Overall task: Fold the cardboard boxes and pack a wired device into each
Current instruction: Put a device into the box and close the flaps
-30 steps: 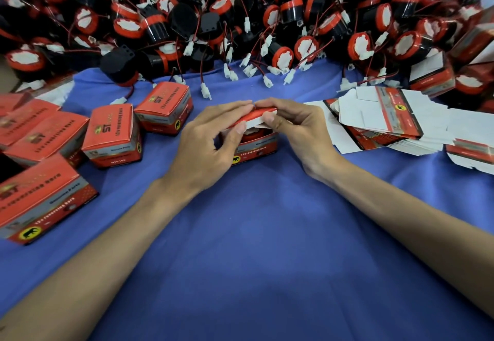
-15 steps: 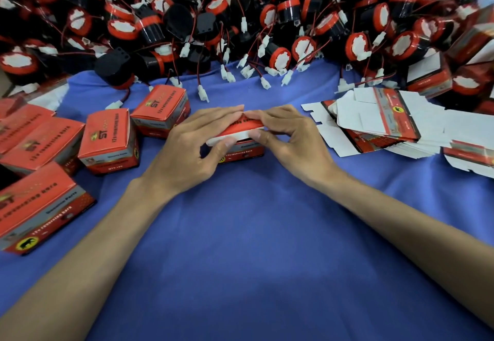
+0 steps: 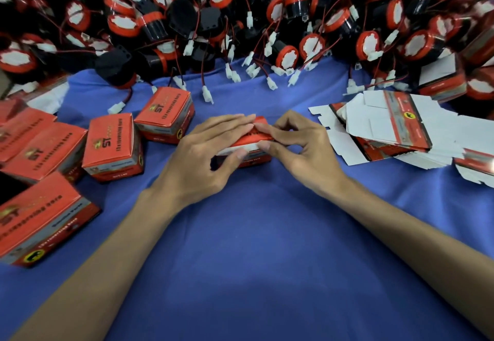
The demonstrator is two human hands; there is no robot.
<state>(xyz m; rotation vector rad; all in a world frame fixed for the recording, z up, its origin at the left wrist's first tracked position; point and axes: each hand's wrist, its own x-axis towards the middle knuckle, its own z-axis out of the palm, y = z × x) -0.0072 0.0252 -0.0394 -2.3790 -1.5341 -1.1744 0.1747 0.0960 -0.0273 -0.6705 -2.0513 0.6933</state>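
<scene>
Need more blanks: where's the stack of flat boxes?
Head view, right side: stack of flat boxes on the blue cloth, right of the right hand.

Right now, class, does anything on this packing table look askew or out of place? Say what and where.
The box between the left hand and right hand is not shut: its red lid sits raised, white edge showing. The stack of flat blanks at right lies fanned, not squared. Nothing looks damaged.

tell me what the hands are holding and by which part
The small red box, by its half-closed lid: the left hand lies over the lid with thumb at its front edge, the right hand pinches the lid's right end.
</scene>
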